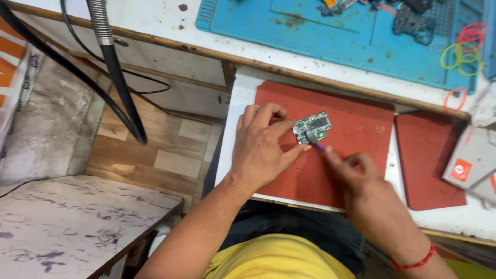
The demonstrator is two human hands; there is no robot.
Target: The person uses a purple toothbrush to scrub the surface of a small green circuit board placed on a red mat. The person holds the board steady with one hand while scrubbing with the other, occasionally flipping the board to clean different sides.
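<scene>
- The small green circuit board (312,126) lies flat on the red mat (356,129), near the mat's upper middle, and I'm working on it with both hands.
- My left hand (261,147) curls over the board's left side; thumb and forefinger are closed lightly on its edges, pinning it so it can't slide, I judge, while the other fingers rest bent on the mat.
- My right hand (354,168) is closed in a pencil grip on a thin tool with a purple tip (316,143); the working end touches the board's lower edge. Whether it is a brush or a pick I cannot tell.
- The red mat sits on a white pull-out shelf (232,124) just in front of me, which probably keeps the work close and steady.
- A second red mat (429,160) lies just beside it to the right, with a grey box (467,157) at the far edge.
- Further out, a blue work mat (341,36) on the bench holds loose parts, and coloured rubber bands (462,49) lie at its right end.
- A black hose (119,77) hangs down on the left, well apart from my hands.
</scene>
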